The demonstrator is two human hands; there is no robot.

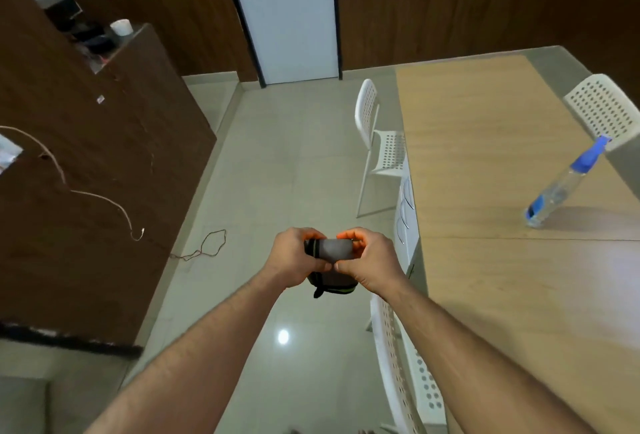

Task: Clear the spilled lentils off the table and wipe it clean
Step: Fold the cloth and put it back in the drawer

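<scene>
Right now, from the head view, I see my left hand (294, 257) and right hand (369, 260) at centre frame, both curled around a grey cloth (334, 249) with dark edging, held over the floor. At right, the wooden table (485, 163) carries a blue-capped spray bottle (562, 184); I cannot make out lentils.

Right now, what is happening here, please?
A person stands beside the wooden table and holds a grey cloth with a dark edge in front of the body, above the floor. The left hand and the right hand both grip it, as if folding or unfolding it. On the table stands a clear spray bottle with a blue top, untouched. White chairs stand around the table. No lentils are visible on the part of the table in view.
</scene>
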